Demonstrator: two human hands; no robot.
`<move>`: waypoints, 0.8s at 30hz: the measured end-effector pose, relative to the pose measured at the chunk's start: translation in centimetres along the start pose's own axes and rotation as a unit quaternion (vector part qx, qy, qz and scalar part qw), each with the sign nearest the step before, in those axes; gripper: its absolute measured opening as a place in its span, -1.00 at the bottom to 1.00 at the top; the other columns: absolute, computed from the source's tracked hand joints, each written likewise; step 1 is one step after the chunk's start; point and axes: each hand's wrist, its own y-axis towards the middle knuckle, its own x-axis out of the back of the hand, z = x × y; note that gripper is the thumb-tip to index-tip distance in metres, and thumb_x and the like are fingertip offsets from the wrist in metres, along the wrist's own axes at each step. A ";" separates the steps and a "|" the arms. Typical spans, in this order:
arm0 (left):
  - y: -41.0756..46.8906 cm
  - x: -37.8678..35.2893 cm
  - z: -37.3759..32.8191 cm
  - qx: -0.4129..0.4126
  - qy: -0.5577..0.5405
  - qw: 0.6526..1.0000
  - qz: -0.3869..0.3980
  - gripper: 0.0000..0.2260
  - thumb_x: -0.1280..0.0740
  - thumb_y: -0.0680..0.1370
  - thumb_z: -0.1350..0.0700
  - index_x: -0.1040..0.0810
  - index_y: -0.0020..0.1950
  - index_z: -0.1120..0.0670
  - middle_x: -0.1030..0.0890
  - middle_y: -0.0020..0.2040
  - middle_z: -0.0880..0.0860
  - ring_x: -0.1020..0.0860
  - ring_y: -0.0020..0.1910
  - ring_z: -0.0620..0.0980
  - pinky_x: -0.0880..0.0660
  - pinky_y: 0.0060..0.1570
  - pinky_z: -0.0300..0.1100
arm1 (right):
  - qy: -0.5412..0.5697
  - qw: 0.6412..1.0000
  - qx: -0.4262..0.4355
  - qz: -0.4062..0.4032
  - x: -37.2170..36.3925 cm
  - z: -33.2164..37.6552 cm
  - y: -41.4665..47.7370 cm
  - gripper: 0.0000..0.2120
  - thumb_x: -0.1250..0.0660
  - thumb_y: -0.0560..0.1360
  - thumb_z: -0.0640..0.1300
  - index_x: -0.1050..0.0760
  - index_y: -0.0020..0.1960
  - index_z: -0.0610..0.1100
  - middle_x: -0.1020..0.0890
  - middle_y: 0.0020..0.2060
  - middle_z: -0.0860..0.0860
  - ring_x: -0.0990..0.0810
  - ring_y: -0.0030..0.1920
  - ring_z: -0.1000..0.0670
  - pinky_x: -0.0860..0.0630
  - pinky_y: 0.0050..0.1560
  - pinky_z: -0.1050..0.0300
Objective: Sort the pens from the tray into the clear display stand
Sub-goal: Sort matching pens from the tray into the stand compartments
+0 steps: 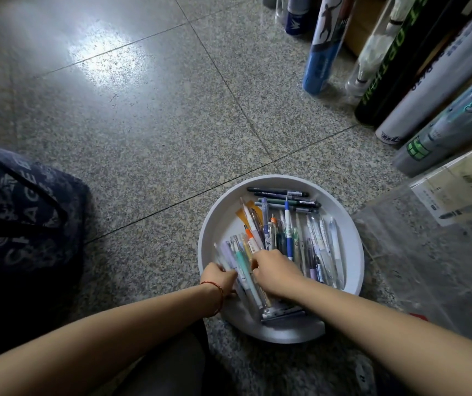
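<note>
A round white tray (343,224) sits on the speckled floor, holding several pens (289,221) of many colours. My left hand (219,278) is at the tray's left rim, fingers closed around a bunch of pastel pens (239,258). My right hand (275,272) reaches in beside it, fingers curled on the same bunch; what its fingertips hold is hidden. A clear plastic stand or box (429,252) lies to the right of the tray.
Tall tubes and rolls (400,67) lean along the upper right. A dark blue printed bag (20,218) rests on the floor at the left. Grey granite floor tiles (143,124) stretch ahead. My knee is below the tray.
</note>
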 end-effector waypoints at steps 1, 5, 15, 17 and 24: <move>-0.2 0.0 -0.2 0.001 -0.010 1.000 0.000 -0.92 -0.27 0.49 0.27 -0.45 -0.14 0.29 -0.47 -0.33 0.18 -0.50 -0.36 0.12 -0.56 -0.33 -0.07 | -0.016 1.000 -0.005 -0.008 0.1 0.0 -0.2 -0.81 -0.13 0.54 -0.28 -0.48 0.07 -0.21 -0.57 0.01 -0.14 -0.56 0.00 -0.15 -0.51 -0.06 0.04; -0.8 -0.4 -0.7 0.004 -0.023 1.000 -0.009 -0.78 -0.32 0.44 0.30 -0.34 -0.36 0.16 -0.40 -0.43 0.12 -0.42 -0.44 0.07 -0.46 -0.40 -0.17 | 0.048 0.998 -0.014 -0.032 0.6 -0.3 -0.5 -0.84 -0.13 0.54 -0.28 -0.47 0.03 -0.22 -0.57 -0.04 -0.13 -0.57 -0.06 -0.11 -0.52 -0.10 0.06; -0.9 -1.2 -1.4 0.024 0.060 0.997 -0.032 -0.86 -0.41 0.46 0.17 -0.50 -0.22 0.20 -0.54 -0.27 0.10 -0.54 -0.27 0.03 -0.49 -0.29 -0.18 | 0.216 0.955 -0.119 -0.162 7.5 -7.0 0.4 -0.77 -0.15 0.51 -0.32 -0.52 -0.24 -0.22 -0.55 -0.39 -0.10 -0.45 -0.46 -0.01 -0.38 -0.47 0.19; -1.1 -1.2 -1.8 0.032 0.082 0.995 -0.040 -0.80 -0.38 0.46 0.21 -0.41 -0.31 0.17 -0.46 -0.35 0.07 -0.46 -0.36 -0.03 -0.42 -0.39 -0.22 | 0.213 0.955 -0.140 -0.152 7.5 -8.2 0.6 -0.79 -0.15 0.51 -0.33 -0.56 -0.13 -0.27 -0.56 -0.32 -0.13 -0.46 -0.45 -0.04 -0.37 -0.49 0.19; -0.8 0.2 -1.1 -0.030 0.103 0.993 -0.046 -0.92 -0.32 0.48 0.28 -0.51 -0.06 0.26 -0.58 -0.16 0.19 -0.60 -0.23 0.10 -0.50 -0.32 -0.19 | 0.176 0.979 -0.065 -0.082 3.9 -6.5 1.6 -0.52 -0.22 0.54 -0.31 -0.24 0.43 -0.15 -0.43 -0.19 0.00 -0.38 -0.39 0.09 -0.31 -0.45 0.26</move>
